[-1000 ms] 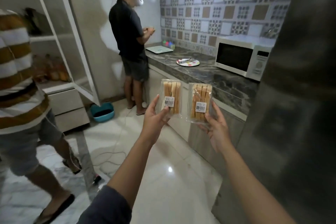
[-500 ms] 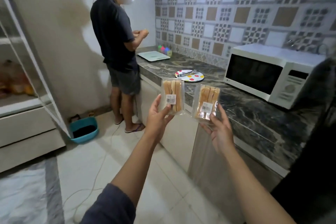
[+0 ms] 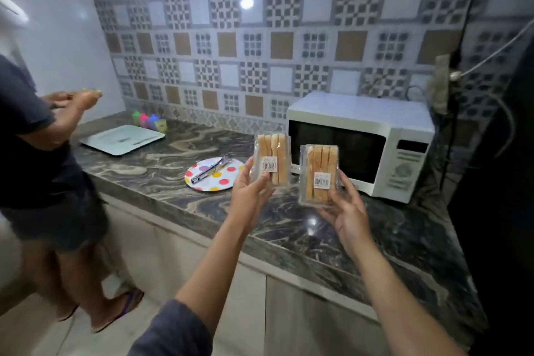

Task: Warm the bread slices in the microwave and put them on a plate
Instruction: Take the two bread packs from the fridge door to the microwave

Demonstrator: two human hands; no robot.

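Observation:
I hold two clear packs of sliced bread upright over the dark marble counter (image 3: pixel 289 228). My left hand (image 3: pixel 248 191) grips the left bread pack (image 3: pixel 271 163) from below. My right hand (image 3: pixel 345 211) grips the right bread pack (image 3: pixel 320 175), slightly lower. Both packs carry a white barcode label. Behind them stands a white microwave (image 3: pixel 375 141) with its dark door closed. Left of the packs lies a white plate with coloured dots (image 3: pixel 224 180), with metal tongs (image 3: pixel 211 172) resting across it.
Another person (image 3: pixel 37 170) in dark clothes stands at the counter's left end. A white tray (image 3: pixel 121 139) and several small coloured bottles (image 3: pixel 148 121) sit at the far left of the counter. A dark tall appliance (image 3: pixel 497 182) rises at the right edge.
I have come closer to the counter and turned right; the microwave and plate now sit just behind the packs. Both hands still hold the packs, the right one lower.

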